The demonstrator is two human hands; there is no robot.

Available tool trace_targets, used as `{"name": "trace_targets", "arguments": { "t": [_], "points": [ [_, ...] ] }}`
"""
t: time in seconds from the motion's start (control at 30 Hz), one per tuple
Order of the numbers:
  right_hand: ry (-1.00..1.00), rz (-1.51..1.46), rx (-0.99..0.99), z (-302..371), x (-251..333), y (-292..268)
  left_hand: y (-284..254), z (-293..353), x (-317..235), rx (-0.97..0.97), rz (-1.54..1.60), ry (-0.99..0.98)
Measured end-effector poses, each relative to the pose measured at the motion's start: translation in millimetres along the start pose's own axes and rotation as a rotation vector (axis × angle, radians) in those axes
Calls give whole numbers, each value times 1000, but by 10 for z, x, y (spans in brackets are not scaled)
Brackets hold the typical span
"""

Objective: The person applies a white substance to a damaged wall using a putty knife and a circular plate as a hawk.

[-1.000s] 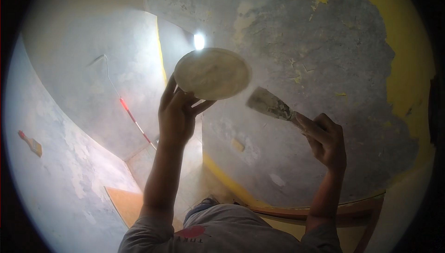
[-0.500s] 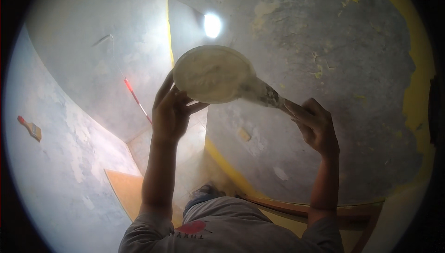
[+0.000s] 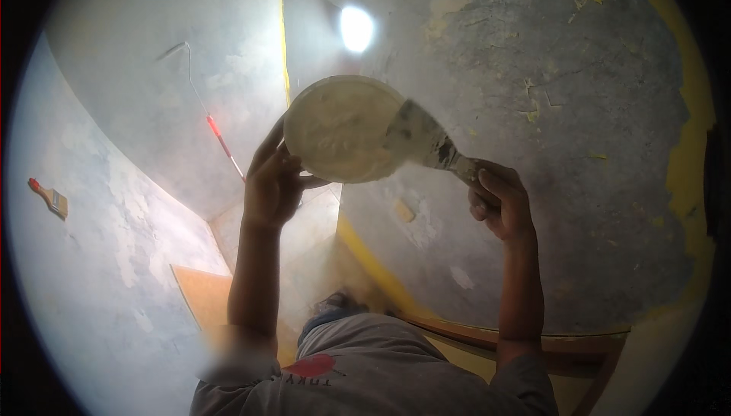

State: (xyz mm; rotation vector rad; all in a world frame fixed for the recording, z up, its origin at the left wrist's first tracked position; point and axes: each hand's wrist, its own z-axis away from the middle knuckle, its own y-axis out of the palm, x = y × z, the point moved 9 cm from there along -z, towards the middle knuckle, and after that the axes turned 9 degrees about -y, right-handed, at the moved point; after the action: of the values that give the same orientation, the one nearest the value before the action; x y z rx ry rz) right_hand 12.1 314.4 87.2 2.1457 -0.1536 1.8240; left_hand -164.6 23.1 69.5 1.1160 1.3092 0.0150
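Observation:
In front of me my left hand (image 3: 272,191) grips a round, pale, lid-like dish (image 3: 335,78) by its lower left edge. The thumb and fingers wrap around the rim. Whitish putty (image 3: 331,126) spreads over the dish's face. From the right, my right hand (image 3: 504,201) is closed around the handle of a putty knife (image 3: 428,138). Its wide blade, smeared with pale paste and dark patches, overlaps the dish's right side. Whether the blade edge touches the putty I cannot tell.
A grey, patchy wall (image 3: 563,210) with peeling yellow paint rises on the right. A paint roller on a red-and-white pole (image 3: 215,128) leans at the far left. At the left are a flat brush (image 3: 50,198) and an orange-brown board (image 3: 204,294). A bright lamp (image 3: 356,29) glows ahead.
The putty knife has swung up and left, so its blade now covers the dish's right part. My right hand has come slightly left. The dish is still in my left hand, tilted a little differently.

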Motion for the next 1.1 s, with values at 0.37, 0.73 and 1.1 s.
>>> {"name": "trace_targets", "arguments": {
  "t": [0.37,0.73,1.1],
  "points": [
    [240,-66,17,12,-198,-342,-220,259,-92,-53,33,59],
    [-337,802,212,-242,880,718,-354,371,-66,-50,-44,79],
    [-30,798,219,-323,701,956,-281,466,78,-265,-55,187]
  ]
}}
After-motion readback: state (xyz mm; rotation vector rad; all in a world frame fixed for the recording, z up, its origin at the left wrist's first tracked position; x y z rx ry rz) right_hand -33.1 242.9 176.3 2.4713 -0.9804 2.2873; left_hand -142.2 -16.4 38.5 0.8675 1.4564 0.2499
